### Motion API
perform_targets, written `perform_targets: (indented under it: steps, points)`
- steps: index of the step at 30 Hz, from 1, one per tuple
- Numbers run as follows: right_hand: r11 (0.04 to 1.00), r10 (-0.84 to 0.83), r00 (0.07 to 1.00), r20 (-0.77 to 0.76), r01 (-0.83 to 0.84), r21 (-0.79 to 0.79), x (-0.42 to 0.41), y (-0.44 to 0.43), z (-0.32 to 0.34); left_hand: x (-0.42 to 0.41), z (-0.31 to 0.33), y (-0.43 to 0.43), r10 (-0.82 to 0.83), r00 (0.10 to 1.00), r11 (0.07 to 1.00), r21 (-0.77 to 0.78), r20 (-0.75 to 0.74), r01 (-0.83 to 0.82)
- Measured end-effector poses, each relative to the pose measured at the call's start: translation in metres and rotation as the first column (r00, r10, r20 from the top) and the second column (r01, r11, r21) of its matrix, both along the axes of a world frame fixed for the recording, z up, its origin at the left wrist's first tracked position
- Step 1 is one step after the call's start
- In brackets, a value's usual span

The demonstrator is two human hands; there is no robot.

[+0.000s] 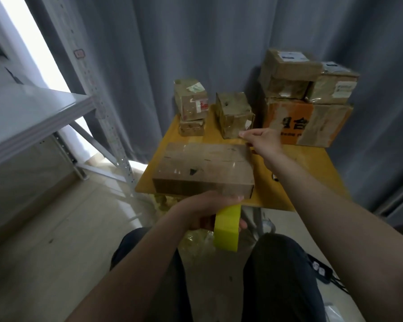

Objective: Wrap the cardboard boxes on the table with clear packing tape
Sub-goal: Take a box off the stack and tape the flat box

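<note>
Cardboard stacks (286, 73) crowd the yellow table (312, 163) behind the flat box (203, 163).

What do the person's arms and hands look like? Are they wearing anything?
Both arms are bare as far as the picture shows: no sleeves reach the left forearm or right forearm. The left hand and right hand wear no gloves, and I see no watch or rings.
</note>
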State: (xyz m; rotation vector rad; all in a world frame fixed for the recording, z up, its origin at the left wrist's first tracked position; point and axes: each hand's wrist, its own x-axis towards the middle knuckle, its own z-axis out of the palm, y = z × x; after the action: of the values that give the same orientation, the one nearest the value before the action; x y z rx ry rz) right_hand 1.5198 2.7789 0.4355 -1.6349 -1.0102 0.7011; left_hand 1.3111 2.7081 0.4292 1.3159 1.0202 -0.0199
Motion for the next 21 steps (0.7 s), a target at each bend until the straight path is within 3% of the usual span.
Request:
perform_targets:
  steps: [5,11,15,21]
  points:
    - [1.000,0.005,1.000,-0.003,-0.005,-0.031,0.007,0.019,-0.002,0.001,0.000,0.012,-0.146,0.969,0.988,-0.025,0.197,0.154]
    - [0.993,0.085,0.992,0.091,-0.077,-0.089,0.013,0.037,-0.009,0.003,0.000,0.021,-0.100,0.989,0.994,-0.031,0.113,0.104]
    - [0.993,0.089,0.992,0.087,-0.081,-0.091,0.015,0.043,-0.018,0.000,0.002,0.027,-0.053,0.989,0.990,-0.126,0.137,0.070]
    - [0.983,0.127,0.982,0.140,-0.106,-0.149,0.017,0.058,-0.025,0.001,-0.001,0.033,-0.021,0.988,0.987,-0.152,0.151,0.045]
